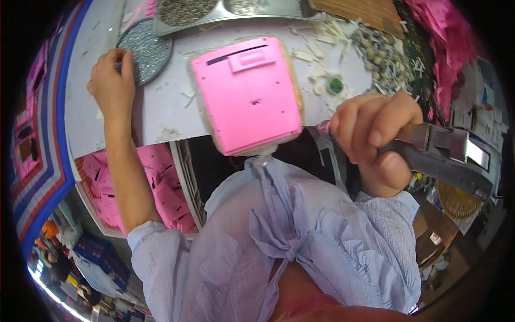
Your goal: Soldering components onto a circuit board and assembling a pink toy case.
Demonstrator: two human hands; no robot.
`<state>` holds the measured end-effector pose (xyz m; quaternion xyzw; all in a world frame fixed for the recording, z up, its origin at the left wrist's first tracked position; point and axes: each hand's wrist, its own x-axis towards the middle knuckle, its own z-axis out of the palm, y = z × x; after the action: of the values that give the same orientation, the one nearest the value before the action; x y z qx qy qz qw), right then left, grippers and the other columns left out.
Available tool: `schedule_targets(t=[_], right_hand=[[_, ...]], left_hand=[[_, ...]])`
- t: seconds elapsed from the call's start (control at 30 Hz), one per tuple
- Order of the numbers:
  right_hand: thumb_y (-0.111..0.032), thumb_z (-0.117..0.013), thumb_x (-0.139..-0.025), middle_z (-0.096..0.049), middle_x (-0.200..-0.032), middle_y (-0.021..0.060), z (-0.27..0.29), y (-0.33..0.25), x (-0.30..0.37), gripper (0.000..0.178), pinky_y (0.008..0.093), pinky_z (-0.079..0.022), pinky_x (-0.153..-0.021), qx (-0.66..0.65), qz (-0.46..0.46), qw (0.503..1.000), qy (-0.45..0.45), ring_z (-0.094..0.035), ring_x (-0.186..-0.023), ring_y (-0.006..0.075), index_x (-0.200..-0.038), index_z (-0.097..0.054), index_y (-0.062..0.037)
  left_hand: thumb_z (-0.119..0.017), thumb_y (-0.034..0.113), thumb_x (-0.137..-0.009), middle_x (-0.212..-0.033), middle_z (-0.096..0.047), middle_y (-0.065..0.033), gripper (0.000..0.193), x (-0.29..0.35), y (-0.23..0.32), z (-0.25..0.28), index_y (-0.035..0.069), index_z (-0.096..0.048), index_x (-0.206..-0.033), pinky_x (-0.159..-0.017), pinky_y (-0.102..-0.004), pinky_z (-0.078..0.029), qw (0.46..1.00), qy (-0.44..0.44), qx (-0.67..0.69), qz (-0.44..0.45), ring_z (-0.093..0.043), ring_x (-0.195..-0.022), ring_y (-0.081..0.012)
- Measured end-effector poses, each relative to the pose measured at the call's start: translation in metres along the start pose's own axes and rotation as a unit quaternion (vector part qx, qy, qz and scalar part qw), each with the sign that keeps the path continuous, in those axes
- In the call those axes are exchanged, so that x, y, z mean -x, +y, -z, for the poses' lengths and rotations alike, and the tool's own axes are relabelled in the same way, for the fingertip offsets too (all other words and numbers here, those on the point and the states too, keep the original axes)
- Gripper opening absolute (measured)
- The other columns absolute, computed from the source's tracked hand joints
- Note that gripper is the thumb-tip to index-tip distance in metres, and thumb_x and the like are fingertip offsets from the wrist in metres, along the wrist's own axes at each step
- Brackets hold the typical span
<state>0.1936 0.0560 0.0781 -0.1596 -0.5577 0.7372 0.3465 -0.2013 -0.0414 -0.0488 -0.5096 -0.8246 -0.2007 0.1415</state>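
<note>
A pink plastic housing (244, 115) lies on a padded, film-wrapped rest at the table's front edge, in front of me. It has a slot, a raised block and small holes. My right hand (375, 134) grips a dark electric screwdriver (445, 163); its tip points left, beside the housing's lower right corner. Whether the tip touches is unclear. Over the left edge of a round dark dish (153, 51) filled with small silvery screws is my left hand (111, 78). Its fingers are curled and pinched together; anything between them is hidden.
A metal tray (225, 20) with heaps of small parts stands at the back. White scraps and small pale pieces (381, 59) litter the right side, near a small green round thing (335, 85). Pink housings (171, 198) fill a box below left. Pink film (442, 43) hangs far right.
</note>
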Motion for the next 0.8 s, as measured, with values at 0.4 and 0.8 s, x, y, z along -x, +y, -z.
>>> schedule_targets(t=[0.4,0.8], right_hand=[[-0.004,-0.070,-0.090,-0.058,-0.081,0.0100,0.019,0.016,0.012,0.021,0.0319,-0.044,-0.061,-0.045,0.047,0.990,-0.128,-0.056,-0.071,0.0172,-0.102,-0.054,0.0011],[-0.011,-0.072,-0.089,-0.057,-0.061,0.0030,0.005,0.034,0.004,0.019,0.0323,-0.045,-0.050,0.076,0.108,0.977,-0.167,-0.054,-0.049,0.0179,-0.085,-0.053,-0.0083]], left_hand=[[-0.060,0.017,-0.101,-0.087,-0.069,-0.0131,0.018,0.007,0.059,0.036,0.000,-0.066,-0.096,-0.079,-0.0400,-0.050,0.992,-0.036,0.113,-0.044,-0.067,-0.080,-0.0273],[-0.070,0.007,-0.091,-0.122,-0.069,-0.0117,0.014,0.086,0.168,0.049,0.003,-0.060,-0.100,-0.109,-0.0512,-0.045,0.892,-0.161,0.380,-0.185,-0.063,-0.125,-0.0334]])
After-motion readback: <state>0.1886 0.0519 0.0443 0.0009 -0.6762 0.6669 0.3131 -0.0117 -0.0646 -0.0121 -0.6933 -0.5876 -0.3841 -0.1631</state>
